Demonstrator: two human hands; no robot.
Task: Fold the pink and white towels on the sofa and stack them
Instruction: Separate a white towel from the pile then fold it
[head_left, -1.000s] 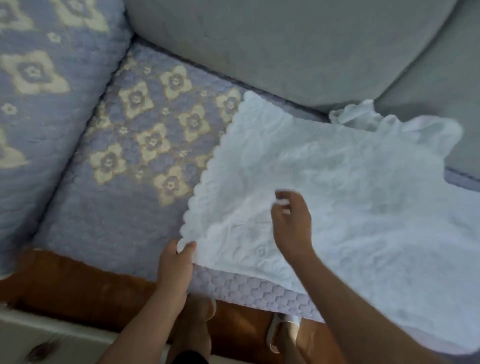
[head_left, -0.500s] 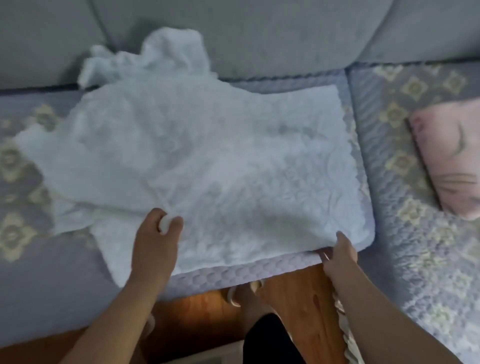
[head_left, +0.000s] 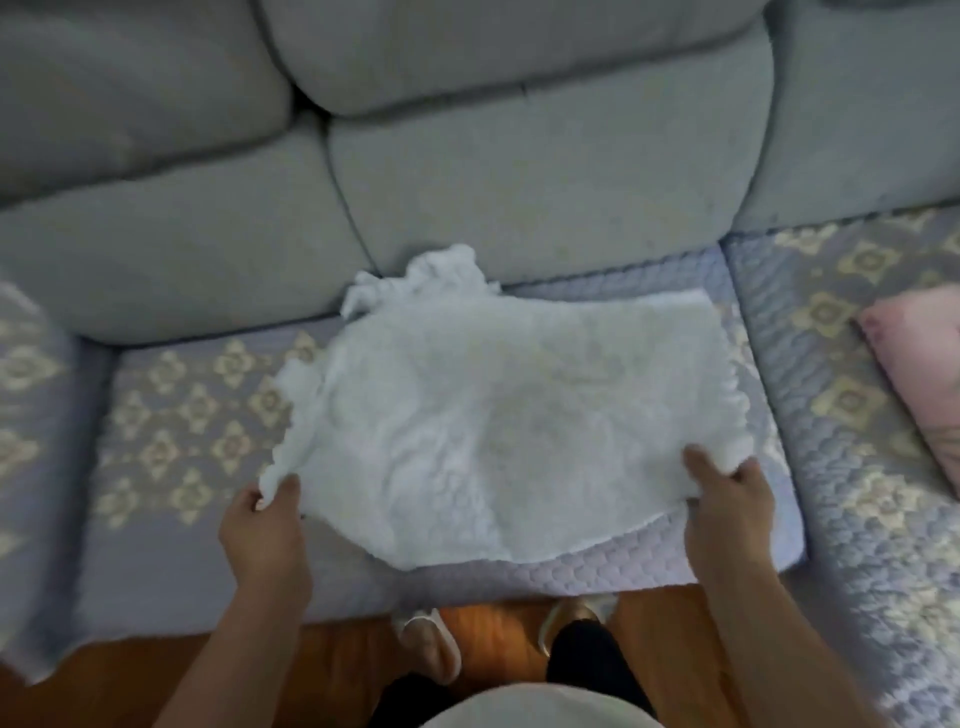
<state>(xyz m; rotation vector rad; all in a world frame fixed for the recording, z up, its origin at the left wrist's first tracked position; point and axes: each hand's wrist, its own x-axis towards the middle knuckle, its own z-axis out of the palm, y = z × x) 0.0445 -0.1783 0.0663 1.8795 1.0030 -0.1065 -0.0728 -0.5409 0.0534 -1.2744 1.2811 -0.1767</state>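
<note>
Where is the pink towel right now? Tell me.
In the head view, the pink towel lies at the far right edge, on the patterned seat cover, right of the white towel and apart from it.

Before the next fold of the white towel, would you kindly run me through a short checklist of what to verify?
1. Left hand pinches the near left corner of the white towel: ok.
2. Right hand grips the near right corner: ok.
3. Towel lies flat: not ok, its far left corner is bunched against the back cushion.
4. Right edge straight on the seat cover: ok.
5. Pink towel lies apart, on the right seat: ok.
6. Pink towel folded: cannot tell, partly out of view.
</note>
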